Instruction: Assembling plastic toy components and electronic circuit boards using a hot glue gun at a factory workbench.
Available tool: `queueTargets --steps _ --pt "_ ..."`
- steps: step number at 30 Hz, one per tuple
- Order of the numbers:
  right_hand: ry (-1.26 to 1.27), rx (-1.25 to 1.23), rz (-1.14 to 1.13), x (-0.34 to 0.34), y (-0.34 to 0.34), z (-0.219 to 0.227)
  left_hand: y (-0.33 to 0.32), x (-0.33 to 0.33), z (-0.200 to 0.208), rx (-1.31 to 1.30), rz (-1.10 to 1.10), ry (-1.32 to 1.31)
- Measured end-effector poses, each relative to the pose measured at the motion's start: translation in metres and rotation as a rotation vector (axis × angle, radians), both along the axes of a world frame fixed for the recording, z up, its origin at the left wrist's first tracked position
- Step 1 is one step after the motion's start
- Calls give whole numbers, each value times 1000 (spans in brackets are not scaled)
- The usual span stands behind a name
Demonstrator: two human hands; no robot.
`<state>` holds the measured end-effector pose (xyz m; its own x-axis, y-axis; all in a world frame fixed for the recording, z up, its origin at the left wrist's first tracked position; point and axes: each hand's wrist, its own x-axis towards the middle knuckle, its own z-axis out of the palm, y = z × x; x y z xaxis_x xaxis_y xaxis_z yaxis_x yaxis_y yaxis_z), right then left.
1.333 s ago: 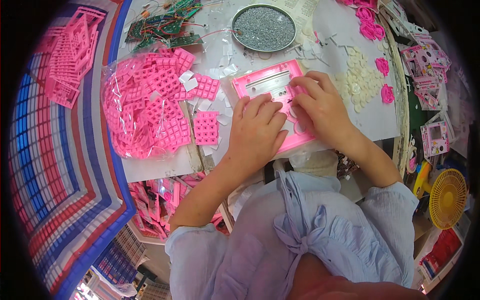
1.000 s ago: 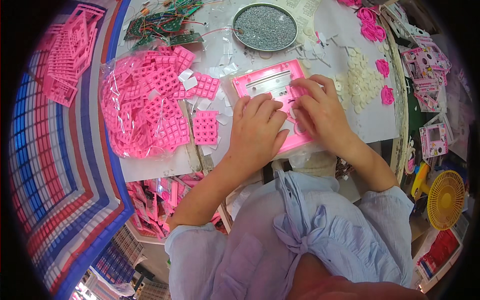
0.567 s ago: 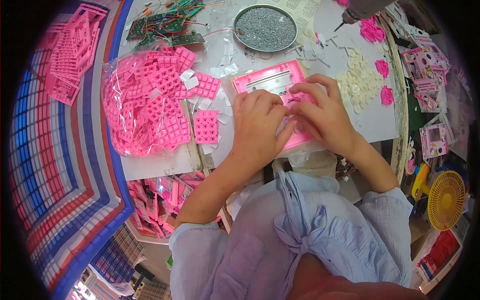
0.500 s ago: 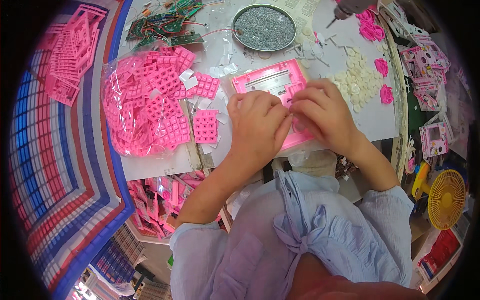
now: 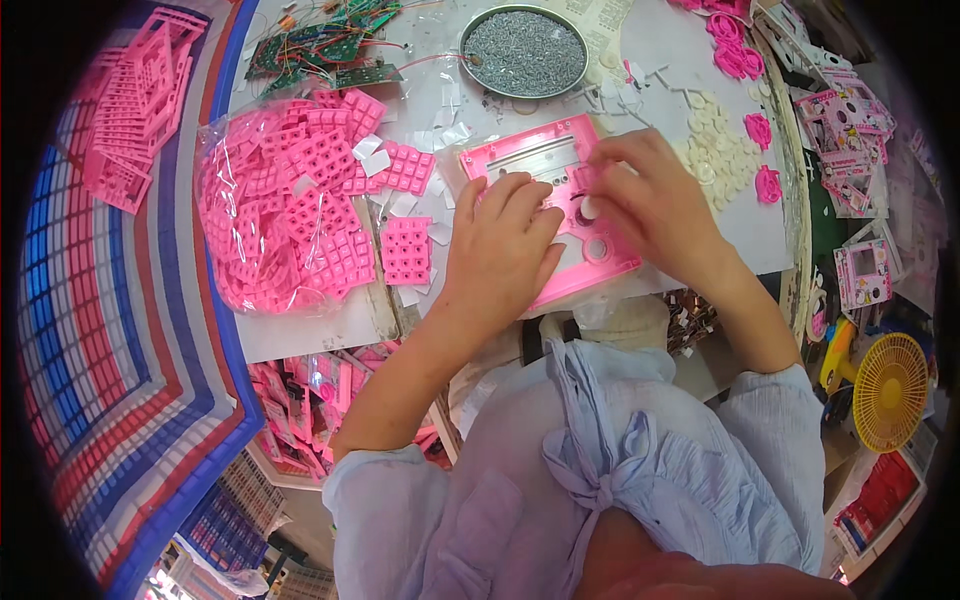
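Note:
A pink plastic casing with a rectangular window and round holes lies tilted on the table in front of me. My left hand rests over its left side, fingers spread and pressing on it, gripping nothing. Above the right part of the casing, my right hand pinches a small white round disc near one of the round holes. Right beside that hand lies a pile of similar cream-white discs.
At left is a clear bag of pink button pads, with one loose pad nearer. A round tin of small screws and green circuit boards sit at the back. Pink coiled pieces lie far right; a yellow fan stands lower right.
My left hand has spread its fingers and drawn apart from the right. My right hand has risen slightly, showing the white disc. The tool tip at the top is out of view.

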<state>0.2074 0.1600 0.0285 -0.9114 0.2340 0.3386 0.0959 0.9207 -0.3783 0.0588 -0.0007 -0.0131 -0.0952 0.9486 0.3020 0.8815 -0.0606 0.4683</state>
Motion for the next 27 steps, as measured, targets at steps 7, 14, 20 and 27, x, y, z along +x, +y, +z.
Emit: queueTargets --steps 7,14,20,27 --pt "-149 156 26 -10 -6 -14 1 4 -3 -2 43 -57" --pt "-210 149 -75 -11 -10 -17 0 2 -6 7 50 -76" --pt "-226 38 -146 -9 -13 -14 0 -2 3 -21 13 -61" --pt "-151 -72 -151 0 -6 -15 81 -44 19 95 146 -36"
